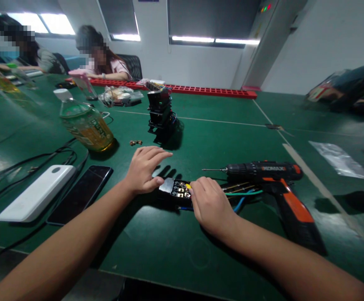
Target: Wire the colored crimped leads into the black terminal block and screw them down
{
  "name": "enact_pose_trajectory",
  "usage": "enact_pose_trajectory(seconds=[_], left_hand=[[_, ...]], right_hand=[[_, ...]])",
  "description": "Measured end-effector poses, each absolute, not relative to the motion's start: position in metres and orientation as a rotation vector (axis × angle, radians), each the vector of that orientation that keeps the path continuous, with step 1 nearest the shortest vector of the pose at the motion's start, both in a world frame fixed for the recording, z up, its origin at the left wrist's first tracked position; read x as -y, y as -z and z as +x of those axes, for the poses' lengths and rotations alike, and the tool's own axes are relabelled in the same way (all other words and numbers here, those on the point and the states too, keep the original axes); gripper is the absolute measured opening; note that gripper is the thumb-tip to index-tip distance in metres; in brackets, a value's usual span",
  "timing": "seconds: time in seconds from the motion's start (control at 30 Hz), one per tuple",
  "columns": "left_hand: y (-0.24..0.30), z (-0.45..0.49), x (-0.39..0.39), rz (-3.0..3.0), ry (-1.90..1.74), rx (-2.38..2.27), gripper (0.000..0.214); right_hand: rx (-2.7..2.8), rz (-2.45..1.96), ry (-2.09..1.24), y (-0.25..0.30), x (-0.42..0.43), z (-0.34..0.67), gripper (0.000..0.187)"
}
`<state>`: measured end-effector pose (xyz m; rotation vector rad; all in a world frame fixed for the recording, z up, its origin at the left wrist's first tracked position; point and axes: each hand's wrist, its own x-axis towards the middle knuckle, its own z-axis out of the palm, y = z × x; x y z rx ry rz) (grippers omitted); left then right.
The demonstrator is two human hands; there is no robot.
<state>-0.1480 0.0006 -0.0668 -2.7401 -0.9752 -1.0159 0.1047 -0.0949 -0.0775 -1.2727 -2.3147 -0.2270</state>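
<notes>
Left hand [146, 170] open, just beside black terminal block [177, 189]; right hand [212, 205] curled over it, grip I can't tell. Right of both hands, drill [260, 170] lettered "-OMAX", first letter blurry.

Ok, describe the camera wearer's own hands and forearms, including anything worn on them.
The left hand and right hand are ungloved. The left forearm and right forearm are bare to the picture's edges. No sleeve, watch, bracelet or ring shows.

On the table [219, 142], the phone [80, 194] lay right of the power bank [37, 192], the bottle [89, 127] behind both. The terminal block [177, 190] lay farther right, left of the drill [265, 169].
</notes>
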Motion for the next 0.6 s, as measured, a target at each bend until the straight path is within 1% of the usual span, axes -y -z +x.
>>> enact_pose_trajectory(seconds=[0.13,0.23,0.47,0.6], left_hand=[[0.068,-0.148,-0.005,-2.541,1.051,1.158,0.080],[0.070,-0.148,-0.009,-2.397,1.054,1.316,0.074],[0.071,-0.144,-0.017,-2.082,0.857,1.818,0.080],[0.074,-0.143,-0.021,-1.976,0.754,2.008,0.086]], right_hand=[[2.299,-1.295,0.159,0.074,0.096,0.104,0.024],[2.288,-1.304,0.131,0.072,0.097,0.104,0.024],[2.304,-1.300,0.117,0.072,0.098,0.105,0.022],[2.321,-1.295,0.159,0.072,0.099,0.106,0.020]])
